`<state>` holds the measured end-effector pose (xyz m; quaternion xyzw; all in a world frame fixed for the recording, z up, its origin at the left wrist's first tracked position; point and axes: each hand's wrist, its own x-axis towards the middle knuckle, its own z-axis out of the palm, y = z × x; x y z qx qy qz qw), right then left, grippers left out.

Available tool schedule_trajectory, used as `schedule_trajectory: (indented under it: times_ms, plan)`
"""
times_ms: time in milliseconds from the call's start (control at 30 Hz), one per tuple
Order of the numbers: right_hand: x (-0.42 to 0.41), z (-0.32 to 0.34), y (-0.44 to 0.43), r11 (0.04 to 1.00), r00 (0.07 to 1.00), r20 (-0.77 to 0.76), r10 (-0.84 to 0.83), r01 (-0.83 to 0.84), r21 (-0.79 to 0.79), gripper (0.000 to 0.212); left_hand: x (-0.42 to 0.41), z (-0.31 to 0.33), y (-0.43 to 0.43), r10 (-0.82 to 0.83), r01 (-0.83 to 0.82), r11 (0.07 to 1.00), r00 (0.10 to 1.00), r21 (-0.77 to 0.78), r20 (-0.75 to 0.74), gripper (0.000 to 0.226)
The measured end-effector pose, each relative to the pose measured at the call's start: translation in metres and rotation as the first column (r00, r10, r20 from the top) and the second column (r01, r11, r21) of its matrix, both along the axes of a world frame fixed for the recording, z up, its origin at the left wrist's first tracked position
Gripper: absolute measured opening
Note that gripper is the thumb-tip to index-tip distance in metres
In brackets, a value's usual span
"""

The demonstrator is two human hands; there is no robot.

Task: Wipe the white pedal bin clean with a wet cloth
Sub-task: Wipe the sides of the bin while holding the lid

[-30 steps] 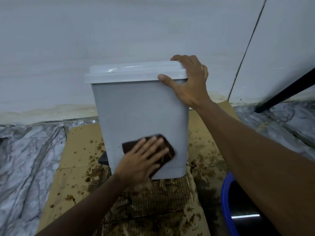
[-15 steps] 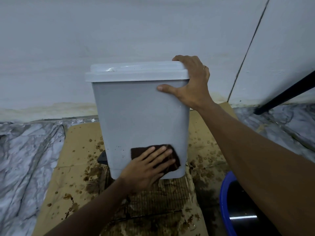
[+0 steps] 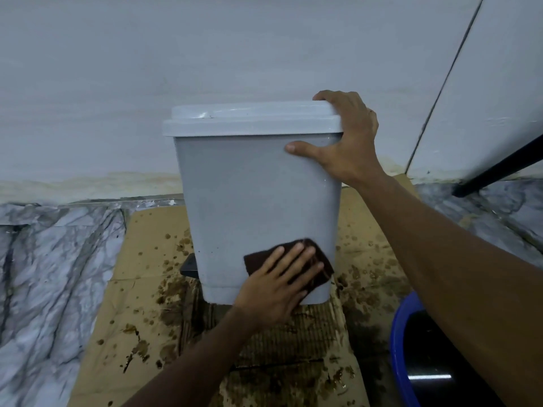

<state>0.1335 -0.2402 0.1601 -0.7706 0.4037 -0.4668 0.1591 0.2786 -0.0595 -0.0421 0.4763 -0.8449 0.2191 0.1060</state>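
The white pedal bin (image 3: 249, 195) stands upright on stained cardboard with its lid closed. My left hand (image 3: 279, 286) presses a dark brown cloth (image 3: 321, 267) flat against the bin's lower right front, fingers straight and spread. My right hand (image 3: 349, 142) grips the bin's upper right corner, fingers over the lid's edge and thumb across the front wall. A black pedal (image 3: 189, 267) sticks out at the bin's lower left.
Wet, brown-spotted cardboard (image 3: 141, 304) lies on the marble floor (image 3: 50, 274) against a white wall. A blue bucket (image 3: 399, 348) sits at the lower right, partly under my right forearm. A black bar (image 3: 499, 168) slants down at the right.
My left hand slid the cloth down the bin's front and toward its right edge. My right hand has kept its hold on the top corner.
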Motion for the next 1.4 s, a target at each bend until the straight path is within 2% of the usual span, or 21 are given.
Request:
schedule_trajectory:
  times_ms: [100, 167, 267, 400, 433, 533, 600, 667, 733, 833, 867, 900, 933, 1000, 1033, 1100, 1167, 1233, 1300, 1333, 1400]
  plan:
    - [0.0, 0.0, 0.001, 1.0, 1.0, 0.005, -0.001, 0.001, -0.005, 0.081, 0.037, -0.018, 0.03, -0.027, 0.022, 0.999, 0.993, 0.049, 0.114, 0.063]
    - [0.001, 0.001, 0.001, 1.0, 1.0, -0.004, 0.0, 0.0, -0.006, 0.082, 0.062, -0.01, 0.033, 0.014, -0.016, 1.0, 0.996, 0.026, 0.086, 0.062]
    - [0.001, 0.001, 0.002, 1.0, 1.0, -0.015, -0.006, 0.006, -0.014, 0.082, 0.088, 0.026, 0.012, 0.214, -0.227, 0.973, 0.961, -0.052, -0.176, 0.066]
    - [0.004, 0.002, 0.002, 1.0, 1.0, -0.017, -0.011, 0.011, -0.011, 0.081, 0.071, 0.074, -0.038, 0.436, -0.539, 0.84, 0.744, -0.068, -0.507, 0.068]
    - [0.003, 0.002, 0.001, 1.0, 1.0, -0.02, -0.01, 0.01, -0.009, 0.08, 0.057, 0.078, -0.046, 0.43, -0.537, 0.841, 0.737, -0.065, -0.522, 0.069]
    - [0.0, 0.001, 0.0, 1.0, 0.999, -0.032, -0.005, 0.005, -0.009, 0.08, 0.022, 0.06, -0.044, 0.302, -0.372, 0.924, 0.853, -0.09, -0.425, 0.067]
    - [0.0, 0.0, -0.001, 1.0, 0.999, -0.037, -0.006, 0.005, -0.016, 0.08, 0.019, 0.036, -0.028, 0.308, -0.376, 0.923, 0.846, -0.078, -0.435, 0.067]
    - [0.003, -0.001, -0.001, 1.0, 1.0, -0.024, -0.016, 0.016, -0.017, 0.08, 0.016, 0.011, -0.004, 0.434, -0.543, 0.84, 0.672, -0.002, -0.6, 0.067]
    - [0.005, -0.001, -0.002, 0.999, 0.999, -0.004, -0.033, 0.033, -0.011, 0.081, 0.003, -0.01, 0.019, 0.527, -0.673, 0.724, 0.399, 0.151, -0.751, 0.068]
    - [0.005, -0.002, -0.002, 0.999, 0.999, -0.005, -0.033, 0.032, -0.011, 0.081, -0.028, -0.017, 0.026, 0.534, -0.689, 0.64, 0.082, 0.339, -0.842, 0.07]
    - [0.004, -0.003, -0.002, 0.999, 1.0, -0.012, -0.029, 0.029, -0.02, 0.081, -0.036, -0.013, 0.021, 0.523, -0.689, 0.628, 0.03, 0.362, -0.852, 0.071]
    - [0.002, -0.003, -0.002, 0.999, 1.0, -0.019, -0.024, 0.023, -0.03, 0.081, -0.041, -0.007, 0.014, 0.518, -0.689, 0.634, 0.044, 0.35, -0.854, 0.071]
    - [0.001, -0.003, -0.001, 0.999, 1.0, -0.024, -0.02, 0.019, -0.036, 0.08, -0.044, 0.001, 0.006, 0.518, -0.681, 0.668, 0.136, 0.299, -0.845, 0.071]
    - [0.001, -0.002, -0.001, 0.999, 0.999, -0.035, -0.016, 0.014, -0.034, 0.08, -0.034, 0.019, -0.014, 0.474, -0.613, 0.778, 0.427, 0.139, -0.77, 0.068]
    - [0.001, -0.001, -0.001, 0.999, 0.999, -0.044, -0.015, 0.013, -0.029, 0.081, -0.024, 0.029, -0.024, 0.434, -0.576, 0.815, 0.524, 0.072, -0.733, 0.067]
    - [0.002, 0.0, -0.001, 1.0, 0.998, -0.061, -0.011, 0.009, -0.03, 0.081, 0.0, 0.043, -0.035, 0.402, -0.578, 0.816, 0.558, 0.007, -0.726, 0.066]
    - [0.002, 0.0, -0.001, 0.999, 0.998, -0.063, -0.016, 0.014, -0.034, 0.081, 0.015, 0.045, -0.034, 0.426, -0.676, 0.734, 0.389, 0.061, -0.817, 0.067]
    - [0.002, -0.002, -0.001, 0.999, 0.998, -0.055, -0.021, 0.019, -0.043, 0.081, 0.016, 0.035, -0.025, 0.412, -0.758, 0.611, 0.057, 0.229, -0.909, 0.069]
    - [0.002, -0.003, 0.0, 0.999, 0.999, -0.048, -0.022, 0.02, -0.045, 0.082, 0.002, 0.024, -0.015, 0.35, -0.736, 0.532, -0.258, 0.418, -0.901, 0.07]
    - [0.002, -0.003, 0.0, 0.999, 0.999, -0.047, -0.022, 0.02, -0.045, 0.082, -0.009, 0.018, -0.01, 0.327, -0.713, 0.514, -0.351, 0.477, -0.878, 0.071]
    - [0.001, -0.003, 0.0, 0.999, 0.999, -0.046, -0.023, 0.021, -0.044, 0.083, -0.037, 0.009, -0.002, 0.34, -0.683, 0.513, -0.394, 0.519, -0.854, 0.073]
